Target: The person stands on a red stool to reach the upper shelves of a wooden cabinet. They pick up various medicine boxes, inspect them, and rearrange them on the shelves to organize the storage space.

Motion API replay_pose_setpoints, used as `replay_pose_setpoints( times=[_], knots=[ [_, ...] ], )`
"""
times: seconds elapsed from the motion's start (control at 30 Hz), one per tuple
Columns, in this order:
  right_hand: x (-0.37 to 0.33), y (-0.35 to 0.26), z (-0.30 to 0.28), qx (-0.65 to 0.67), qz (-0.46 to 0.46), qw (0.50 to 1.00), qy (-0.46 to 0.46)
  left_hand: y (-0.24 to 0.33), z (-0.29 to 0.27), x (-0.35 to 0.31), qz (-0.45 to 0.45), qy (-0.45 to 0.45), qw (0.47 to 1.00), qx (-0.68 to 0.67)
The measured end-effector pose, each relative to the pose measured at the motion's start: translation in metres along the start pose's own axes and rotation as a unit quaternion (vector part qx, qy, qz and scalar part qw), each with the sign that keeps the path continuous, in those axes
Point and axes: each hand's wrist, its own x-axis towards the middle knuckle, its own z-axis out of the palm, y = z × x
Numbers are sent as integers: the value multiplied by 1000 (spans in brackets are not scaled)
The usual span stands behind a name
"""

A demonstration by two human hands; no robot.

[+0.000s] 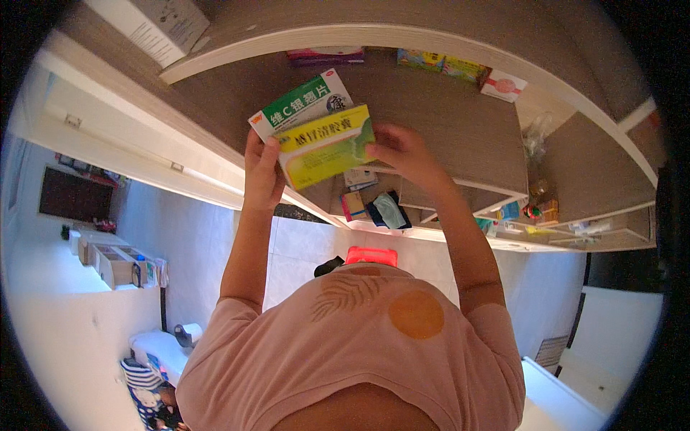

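Observation:
Between my two hands is a flat yellow-green medicine box [323, 152], tilted, its printed front facing up. A white and green medicine box [305, 103] lies partly behind its upper edge. My left hand [264, 167] is closed on the left ends of both boxes, thumb over the front near where they overlap. My right hand [404, 152] grips the right edge of the yellow-green box, thumb on its front; its other fingers are mostly hidden behind. Both boxes are held up in front of a brown shelf board [453, 118].
Along the shelf's back stand a purple box [327, 56], colourful small boxes [440, 63] and a white-red box [503, 85]. A lower compartment holds a dark blue pouch [389, 210] and small packets [353, 205]. A red stool [371, 256] is on the floor below.

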Motion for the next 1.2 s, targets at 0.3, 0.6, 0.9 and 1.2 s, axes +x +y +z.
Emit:
replay_pose_setpoints(
  times=[0.3,0.6,0.9,1.2],
  knots=[
    [-8,-44,-18,-54,126,988,-66,19,7,0,14,57,998,4],
    [30,-17,-3,-176,83,978,-73,8,0,-6,82,3,979,186],
    [104,13,12,-311,-25,949,-41,-4,-10,12,247,55,892,375],
    [96,-15,69,-342,-135,929,33,-27,13,57,291,180,779,525]
  ],
)
